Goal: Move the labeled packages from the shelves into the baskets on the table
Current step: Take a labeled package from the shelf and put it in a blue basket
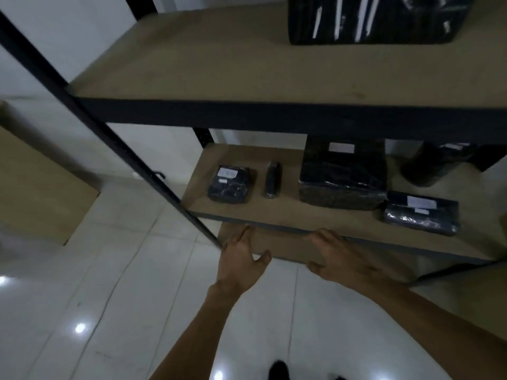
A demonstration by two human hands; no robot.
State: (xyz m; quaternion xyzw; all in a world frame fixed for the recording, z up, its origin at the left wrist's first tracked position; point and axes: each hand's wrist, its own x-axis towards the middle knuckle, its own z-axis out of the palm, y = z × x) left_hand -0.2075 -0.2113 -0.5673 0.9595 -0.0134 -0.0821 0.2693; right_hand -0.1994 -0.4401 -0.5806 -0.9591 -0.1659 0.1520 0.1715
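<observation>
Packages [341, 176] sit labels-up on the shelf [288, 212], and your left grip [241, 259] and right grip [340, 256] hover released, empty, near its front edge, probably lining up a grab.

No words or numbers can be read. The small black package [229, 185], the big package [341, 174] and the flat package [421, 212] on the lower shelf [274, 212] each have a white sticker [227, 173], but the print is too blurry.

Both arms were extended; left hand [241, 260] and right hand [338, 257], fingers loosely spread and empty, sat just below the shelf [288, 215] edge.
</observation>
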